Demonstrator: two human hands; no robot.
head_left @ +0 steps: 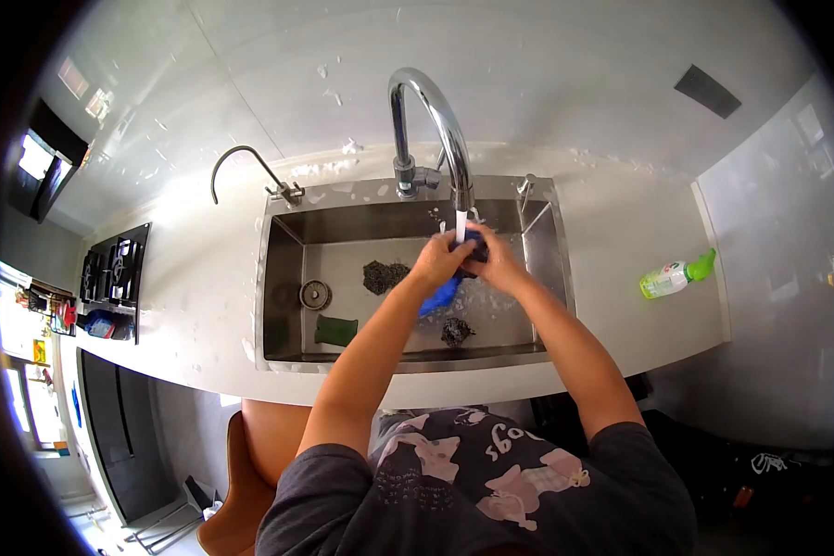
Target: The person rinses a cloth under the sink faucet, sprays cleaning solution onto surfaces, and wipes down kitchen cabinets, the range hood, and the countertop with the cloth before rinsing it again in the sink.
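Note:
Water runs from the tall chrome faucet [435, 102] onto a blue cloth [441, 296] that looks soft and bunched up. My left hand [438, 259] and my right hand [496, 263] are both closed around its upper, darker part, just below the spout. The cloth's brighter end hangs down under my left wrist. Beneath my hands is the steel sink [343, 255]. On its floor lie a steel wool scrubber [383, 276] left of my hands, another dark scrubber [456, 332] nearer the front, and a green scouring pad [335, 330] at the front left.
A round drain strainer [315, 295] sits at the sink's left. A thin curved tap [241, 156] rises behind the left corner. On the right counter [612, 241] lies a green-and-white spray bottle [676, 275]. A gas stove [116, 269] is far left, and a brown chair [250, 463] stands below the counter.

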